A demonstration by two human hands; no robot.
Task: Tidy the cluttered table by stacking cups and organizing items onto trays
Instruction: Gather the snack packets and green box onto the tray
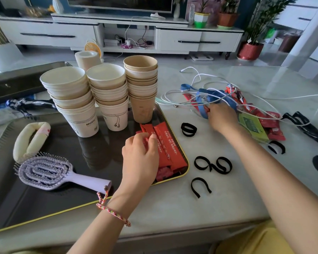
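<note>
Here the left hand curls its fingers round red sachets lying in the right corner of the black tray, just in front of three cup stacks. A lilac hairbrush shares the tray. On the worktop the right hand reaches into tangled white cables, a blue strap and loose sachets; whether it grips anything cannot be told. Black loops lie between the arms.

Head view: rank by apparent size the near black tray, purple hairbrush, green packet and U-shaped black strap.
1. black tray
2. purple hairbrush
3. green packet
4. U-shaped black strap
Last two look close; packet partly covered.
</note>
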